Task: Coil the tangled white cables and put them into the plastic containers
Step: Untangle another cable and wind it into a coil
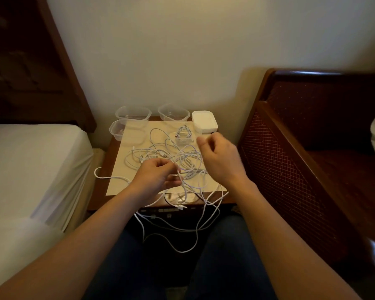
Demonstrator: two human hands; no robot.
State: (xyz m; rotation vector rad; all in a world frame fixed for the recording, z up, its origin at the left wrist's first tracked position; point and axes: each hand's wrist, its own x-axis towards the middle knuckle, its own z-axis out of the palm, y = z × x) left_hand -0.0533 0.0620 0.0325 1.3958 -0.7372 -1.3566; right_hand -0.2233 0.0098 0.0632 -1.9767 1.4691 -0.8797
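A tangle of white cables [160, 154] lies on a pale mat [121, 178] on a small wooden table. Loops hang over the front edge down to my lap. My left hand [158, 177] pinches a strand at the tangle's near side. Above the right part of the tangle my right hand [219, 159] is raised with fingers curled; whether it holds a strand is unclear. One clear container [183, 138] holds a coiled cable. Empty clear containers stand at the back left [132, 114], back middle [173, 112] and left [116, 131].
A closed white-lidded container [204, 121] stands at the back right of the table. A bed with white sheets [30, 165] is to the left, a dark wooden bed frame [307, 148] to the right. A wall is directly behind the table.
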